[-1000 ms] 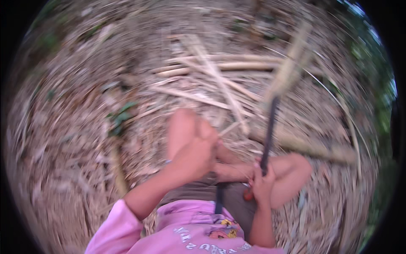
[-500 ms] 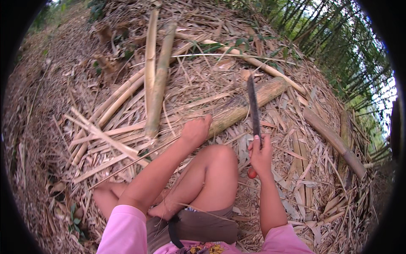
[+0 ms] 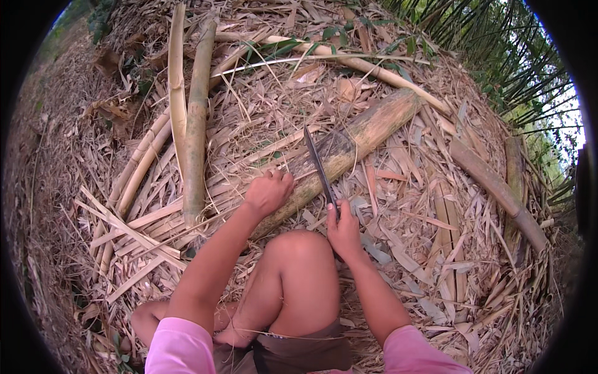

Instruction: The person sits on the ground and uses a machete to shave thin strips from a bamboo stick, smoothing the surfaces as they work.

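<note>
Head view: right hand (image 3: 344, 229) closed round long dark knife (image 3: 320, 165), blade crossing over log (image 3: 380, 128) on leaf litter (image 3: 398, 265). Knife looks stiff, fairly weighty; best held at handle end. Left hand (image 3: 269, 192) curled by log; contents, cannot tell.

The blade (image 3: 319, 163) is metal, the log (image 3: 386, 124) rough wood.

- Ground (image 3: 408, 280): covered with dry, pale brown leaves and scraps.
- Thick log (image 3: 377, 128): lying aslant across the middle of the ground.
- Long slender pole (image 3: 392, 77): toward the ground's far edge, beyond the log.
- Brown pole (image 3: 492, 186): toward the ground's right edge, lying aslant.
- Pale flat strips (image 3: 140, 235): toward the ground's left edge, several crossing one another.
</note>
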### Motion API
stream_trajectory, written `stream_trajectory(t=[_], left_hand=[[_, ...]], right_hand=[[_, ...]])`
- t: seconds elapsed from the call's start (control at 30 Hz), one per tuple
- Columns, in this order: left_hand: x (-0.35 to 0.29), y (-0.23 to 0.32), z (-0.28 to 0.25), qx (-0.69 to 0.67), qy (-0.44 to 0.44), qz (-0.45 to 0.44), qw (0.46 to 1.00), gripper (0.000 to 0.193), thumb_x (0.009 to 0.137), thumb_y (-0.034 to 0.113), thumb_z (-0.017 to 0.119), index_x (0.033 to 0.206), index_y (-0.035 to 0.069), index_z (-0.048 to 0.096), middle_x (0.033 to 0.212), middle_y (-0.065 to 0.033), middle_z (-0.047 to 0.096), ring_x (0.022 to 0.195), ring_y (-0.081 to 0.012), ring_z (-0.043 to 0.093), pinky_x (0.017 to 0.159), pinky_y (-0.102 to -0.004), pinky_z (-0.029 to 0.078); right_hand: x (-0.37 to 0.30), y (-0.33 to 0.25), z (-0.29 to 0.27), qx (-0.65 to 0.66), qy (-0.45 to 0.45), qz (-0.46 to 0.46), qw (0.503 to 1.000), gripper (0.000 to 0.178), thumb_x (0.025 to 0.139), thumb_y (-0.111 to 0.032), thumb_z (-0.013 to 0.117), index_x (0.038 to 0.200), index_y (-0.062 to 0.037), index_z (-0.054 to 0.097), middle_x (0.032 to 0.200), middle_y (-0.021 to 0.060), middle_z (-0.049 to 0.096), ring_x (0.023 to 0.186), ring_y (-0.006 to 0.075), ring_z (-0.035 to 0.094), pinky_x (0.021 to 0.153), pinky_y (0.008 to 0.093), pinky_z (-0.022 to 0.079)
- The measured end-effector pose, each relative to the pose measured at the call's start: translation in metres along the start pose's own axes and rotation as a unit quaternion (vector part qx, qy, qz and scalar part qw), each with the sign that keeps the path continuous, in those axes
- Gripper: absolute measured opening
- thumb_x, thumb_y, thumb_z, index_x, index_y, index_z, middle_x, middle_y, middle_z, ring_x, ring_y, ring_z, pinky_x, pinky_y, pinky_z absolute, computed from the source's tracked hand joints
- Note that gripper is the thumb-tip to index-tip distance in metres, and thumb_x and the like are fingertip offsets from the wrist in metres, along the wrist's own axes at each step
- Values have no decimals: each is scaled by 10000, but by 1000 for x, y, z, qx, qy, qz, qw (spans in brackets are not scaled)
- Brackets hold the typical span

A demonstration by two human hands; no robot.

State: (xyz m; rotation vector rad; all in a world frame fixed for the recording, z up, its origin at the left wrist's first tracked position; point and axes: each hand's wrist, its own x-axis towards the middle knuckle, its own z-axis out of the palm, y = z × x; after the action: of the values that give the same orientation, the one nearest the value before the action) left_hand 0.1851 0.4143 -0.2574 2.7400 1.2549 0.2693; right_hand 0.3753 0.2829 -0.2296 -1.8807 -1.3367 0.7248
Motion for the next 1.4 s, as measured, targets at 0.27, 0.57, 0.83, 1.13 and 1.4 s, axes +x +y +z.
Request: stream_trajectory(t=[0.27, 0.57, 0.83, 1.13, 1.4], left_hand=[[1, 0, -4, -24, -10, -12, 1000, 213, 975, 281, 523, 951, 71, 539, 879, -158, 636, 782, -332, 682, 571, -446, 558], [6, -1, -13, -33, -55, -10, 998, 238, 990, 267, 471, 949, 44, 542, 891, -185, 649, 796, -346, 691, 617, -459, 567], [9, 0, -11, -12, -72, 0, 997, 217, 976, 240, 473, 926, 36, 528, 861, -197, 649, 737, -356, 691, 600, -459, 559], [9, -2, -7, -17, -70, -4, 997, 226, 986, 258, 490, 954, 37, 522, 862, -195, 634, 766, -375, 673, 632, -465, 552], [6, -7, -7, -32, -69, -9, 997, 199, 964, 228, 497, 952, 32, 529, 877, -195, 640, 778, -361, 685, 619, -452, 559]], right_hand=[[5, 2, 4, -1, 8, -13, 1000, 174, 1009, -196, 503, 1046, -29, 470, 758, 265, 628, 706, 492, 614, 605, 540, 449], [13, -11, 8, 15, 15, -7, 1000, 188, 1022, -208, 460, 1042, -23, 432, 747, 285, 622, 725, 526, 597, 630, 588, 436], [20, 13, 19, -52, 13, -40, 998, 180, 1025, -209, 469, 1007, -38, 416, 683, 248, 601, 644, 487, 601, 557, 539, 431], [23, 1, 12, -85, -42, -16, 995, 182, 1019, -203, 445, 1032, -25, 405, 726, 296, 613, 713, 534, 590, 620, 619, 415], [20, -30, -5, 53, 40, -56, 996, 181, 1020, -200, 448, 1014, -23, 411, 727, 269, 620, 681, 517, 591, 596, 596, 417]])
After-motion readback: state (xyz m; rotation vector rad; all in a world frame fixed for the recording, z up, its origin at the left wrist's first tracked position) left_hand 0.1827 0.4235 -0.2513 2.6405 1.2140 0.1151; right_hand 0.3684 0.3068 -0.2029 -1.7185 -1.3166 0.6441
